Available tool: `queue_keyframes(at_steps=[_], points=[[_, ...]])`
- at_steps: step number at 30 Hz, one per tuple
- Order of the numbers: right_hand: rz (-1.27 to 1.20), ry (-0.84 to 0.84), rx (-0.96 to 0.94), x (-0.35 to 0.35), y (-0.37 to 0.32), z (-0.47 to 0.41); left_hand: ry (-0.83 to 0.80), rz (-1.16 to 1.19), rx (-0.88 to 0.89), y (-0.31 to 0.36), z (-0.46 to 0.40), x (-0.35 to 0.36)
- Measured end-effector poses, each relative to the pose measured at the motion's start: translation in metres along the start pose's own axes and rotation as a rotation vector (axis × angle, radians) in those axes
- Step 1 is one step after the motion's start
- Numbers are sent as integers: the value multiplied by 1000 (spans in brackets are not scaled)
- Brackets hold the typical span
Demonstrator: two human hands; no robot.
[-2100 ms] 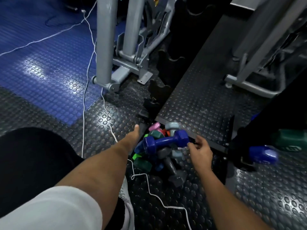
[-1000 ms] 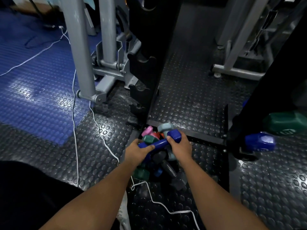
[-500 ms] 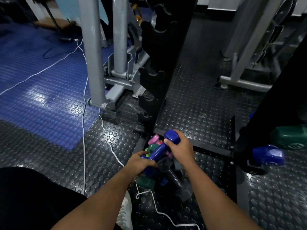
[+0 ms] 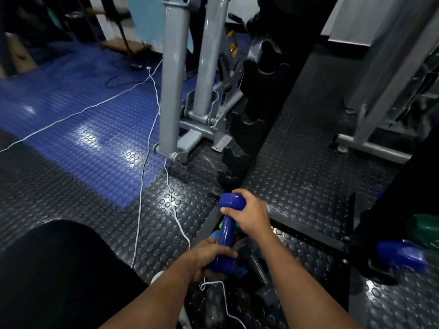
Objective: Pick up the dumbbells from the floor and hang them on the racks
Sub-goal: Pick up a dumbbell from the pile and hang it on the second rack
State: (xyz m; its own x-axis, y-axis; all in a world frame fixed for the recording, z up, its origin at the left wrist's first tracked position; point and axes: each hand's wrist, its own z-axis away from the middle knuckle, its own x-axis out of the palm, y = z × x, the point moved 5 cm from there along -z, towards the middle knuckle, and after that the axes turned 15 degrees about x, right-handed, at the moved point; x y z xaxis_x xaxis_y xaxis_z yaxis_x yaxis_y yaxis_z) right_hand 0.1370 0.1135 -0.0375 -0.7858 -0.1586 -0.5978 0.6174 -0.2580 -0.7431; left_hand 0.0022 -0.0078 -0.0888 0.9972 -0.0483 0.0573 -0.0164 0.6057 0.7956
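1. My left hand (image 4: 209,254) grips the blue dumbbell's (image 4: 226,230) near head; right hand (image 4: 249,213) fingers wrap the far head.
2. It hangs above the floor pile (image 4: 255,262).
3. I'd level it, then seat the handle squarely in the rack (image 4: 240,157) notches.

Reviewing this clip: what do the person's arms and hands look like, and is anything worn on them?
Both forearms are bare as far as the frame shows, with no sleeve in view now. The left hand and right hand are bare too: no gloves, and no watch, band or ring visible. No markings show on either arm. The picture is dim, so fine detail cannot be told.
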Motion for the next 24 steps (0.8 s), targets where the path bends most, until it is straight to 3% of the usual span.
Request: queue_keyframes(at_steps=[6, 12, 17, 21, 24], points=[[76, 37, -70, 9, -34, -9, 1, 349, 106, 9, -2, 15], [-181, 34, -123, 17, -58, -23, 93, 549, 239, 42, -21, 10], [-454, 250, 2, -10, -50, -31, 250, 476, 267, 70, -40, -27], [-679, 404, 67, -23, -39, -33, 287, 423, 271, 92, -56, -44], [-915, 353, 108, -37, -36, -47, 311, 374, 282, 111, -68, -53]])
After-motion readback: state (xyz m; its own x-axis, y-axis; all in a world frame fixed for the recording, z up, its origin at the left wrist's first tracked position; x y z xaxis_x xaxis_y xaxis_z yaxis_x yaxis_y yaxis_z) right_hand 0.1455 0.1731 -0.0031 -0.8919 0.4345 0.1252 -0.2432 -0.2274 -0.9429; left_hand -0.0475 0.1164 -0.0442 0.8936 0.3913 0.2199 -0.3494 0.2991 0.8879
